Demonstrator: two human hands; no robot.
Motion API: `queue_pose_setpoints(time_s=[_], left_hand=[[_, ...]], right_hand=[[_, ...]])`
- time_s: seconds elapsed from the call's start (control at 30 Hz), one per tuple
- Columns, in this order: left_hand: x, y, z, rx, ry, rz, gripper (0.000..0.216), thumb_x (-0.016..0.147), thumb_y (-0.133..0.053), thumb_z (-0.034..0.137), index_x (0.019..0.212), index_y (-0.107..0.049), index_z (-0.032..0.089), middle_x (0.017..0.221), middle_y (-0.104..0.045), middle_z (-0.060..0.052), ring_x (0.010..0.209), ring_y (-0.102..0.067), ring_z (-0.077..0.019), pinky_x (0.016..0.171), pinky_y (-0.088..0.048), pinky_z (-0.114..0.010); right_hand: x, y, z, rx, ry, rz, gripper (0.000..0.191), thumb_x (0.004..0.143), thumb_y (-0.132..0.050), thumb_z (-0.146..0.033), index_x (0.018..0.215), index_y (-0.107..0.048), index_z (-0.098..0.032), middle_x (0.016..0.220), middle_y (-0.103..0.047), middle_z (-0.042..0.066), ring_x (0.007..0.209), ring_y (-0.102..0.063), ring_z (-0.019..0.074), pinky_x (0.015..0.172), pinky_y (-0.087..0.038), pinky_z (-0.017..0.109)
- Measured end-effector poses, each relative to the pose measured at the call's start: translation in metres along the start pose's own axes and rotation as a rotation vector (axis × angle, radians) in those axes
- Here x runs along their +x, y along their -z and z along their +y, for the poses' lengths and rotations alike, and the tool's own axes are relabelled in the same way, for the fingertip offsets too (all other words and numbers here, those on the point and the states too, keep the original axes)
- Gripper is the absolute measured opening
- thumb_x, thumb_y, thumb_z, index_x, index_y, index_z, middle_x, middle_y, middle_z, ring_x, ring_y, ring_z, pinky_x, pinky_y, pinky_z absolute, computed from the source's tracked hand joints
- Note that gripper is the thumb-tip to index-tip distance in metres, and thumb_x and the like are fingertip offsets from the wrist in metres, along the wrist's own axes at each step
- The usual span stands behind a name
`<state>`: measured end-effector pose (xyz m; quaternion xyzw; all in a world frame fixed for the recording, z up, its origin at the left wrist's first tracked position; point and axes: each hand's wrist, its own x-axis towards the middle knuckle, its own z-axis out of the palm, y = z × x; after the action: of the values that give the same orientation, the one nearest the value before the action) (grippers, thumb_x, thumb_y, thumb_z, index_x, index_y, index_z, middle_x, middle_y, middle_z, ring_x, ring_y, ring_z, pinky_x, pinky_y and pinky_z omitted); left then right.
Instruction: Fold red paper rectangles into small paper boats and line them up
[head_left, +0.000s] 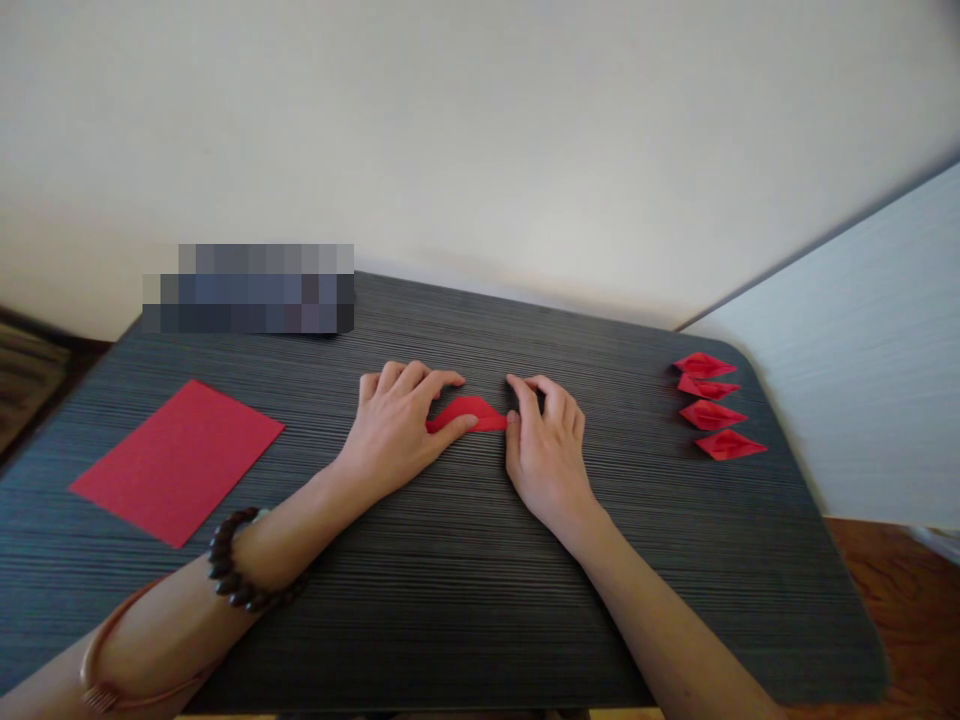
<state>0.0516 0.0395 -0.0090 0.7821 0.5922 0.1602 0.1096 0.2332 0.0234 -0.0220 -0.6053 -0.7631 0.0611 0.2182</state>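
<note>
A strip-like folded red paper [474, 408] lies flat on the dark table between my two hands. My left hand [401, 420] holds its left end, the thumb pressed along the near edge and the index finger reaching past the far side. At the right tip, my right hand [547, 440] has its thumb against the paper, with the index finger raised and curved above it. Parts of both ends are hidden under the hands.
A flat red paper sheet [180, 462] lies on the left of the dark table [420, 620]. Several folded red paper pieces [712, 415] stand in a column at the right. A blurred-out object [255, 290] sits at the back left, by the wall [480, 130].
</note>
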Motion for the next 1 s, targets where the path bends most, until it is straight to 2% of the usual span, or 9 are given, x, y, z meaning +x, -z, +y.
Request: queue_pose_setpoints(time_s=[0.2, 0.47, 0.7, 0.8, 0.9, 1.0], left_hand=[[0.003, 0.002, -0.014, -0.050, -0.042, -0.067, 0.038, 0.085, -0.054, 0.050, 0.117, -0.057, 0.030, 0.098, -0.059, -0.004, 0.097, -0.047, -0.0256, 0.081, -0.032, -0.040], [0.009, 0.010, -0.038, -0.014, -0.305, -0.187, 0.054, 0.085, -0.048, 0.058, 0.131, -0.049, 0.029, 0.116, -0.052, -0.008, 0.106, -0.043, -0.0266, 0.090, -0.033, -0.043], [0.011, 0.015, -0.044, -0.051, -0.369, -0.224, 0.041, 0.090, -0.048, 0.047, 0.130, -0.048, 0.040, 0.110, -0.051, -0.004, 0.101, -0.045, -0.0227, 0.087, -0.035, -0.040], [0.009, 0.012, -0.038, -0.041, -0.386, -0.183, 0.035, 0.093, -0.045, 0.042, 0.127, -0.052, 0.042, 0.109, -0.050, -0.004, 0.100, -0.045, -0.0221, 0.088, -0.033, -0.041], [0.005, 0.006, -0.028, -0.030, -0.338, -0.094, 0.031, 0.093, -0.045, 0.042, 0.121, -0.058, 0.041, 0.108, -0.051, -0.004, 0.101, -0.044, -0.0234, 0.087, -0.033, -0.042], [0.003, 0.002, -0.021, -0.021, -0.310, -0.048, 0.029, 0.092, -0.047, 0.042, 0.117, -0.061, 0.041, 0.107, -0.051, -0.004, 0.102, -0.044, -0.0239, 0.087, -0.033, -0.042]], right_hand=[[0.000, 0.001, 0.000, -0.033, -0.014, -0.039, 0.044, 0.091, -0.036, -0.016, 0.133, -0.044, -0.024, 0.125, -0.045, 0.013, 0.116, -0.042, 0.0275, 0.098, -0.035, 0.048], [0.000, 0.001, 0.000, -0.071, -0.022, -0.056, 0.045, 0.091, -0.038, -0.017, 0.135, -0.043, -0.025, 0.125, -0.045, 0.011, 0.116, -0.042, 0.0264, 0.099, -0.035, 0.046], [0.001, 0.000, 0.002, -0.065, -0.012, -0.045, 0.042, 0.091, -0.038, -0.017, 0.132, -0.047, -0.020, 0.125, -0.046, 0.012, 0.117, -0.041, 0.0271, 0.099, -0.035, 0.045], [0.000, 0.000, 0.002, -0.050, -0.005, -0.032, 0.041, 0.090, -0.039, -0.015, 0.130, -0.049, -0.018, 0.125, -0.046, 0.012, 0.117, -0.041, 0.0271, 0.100, -0.034, 0.045], [0.001, 0.001, 0.001, -0.035, -0.001, -0.021, 0.040, 0.090, -0.039, -0.016, 0.128, -0.050, -0.017, 0.125, -0.047, 0.012, 0.117, -0.041, 0.0269, 0.100, -0.035, 0.045], [0.001, 0.002, -0.002, -0.019, -0.004, -0.020, 0.038, 0.093, -0.041, -0.029, 0.128, -0.050, -0.016, 0.124, -0.047, 0.013, 0.116, -0.042, 0.0275, 0.099, -0.036, 0.046]])
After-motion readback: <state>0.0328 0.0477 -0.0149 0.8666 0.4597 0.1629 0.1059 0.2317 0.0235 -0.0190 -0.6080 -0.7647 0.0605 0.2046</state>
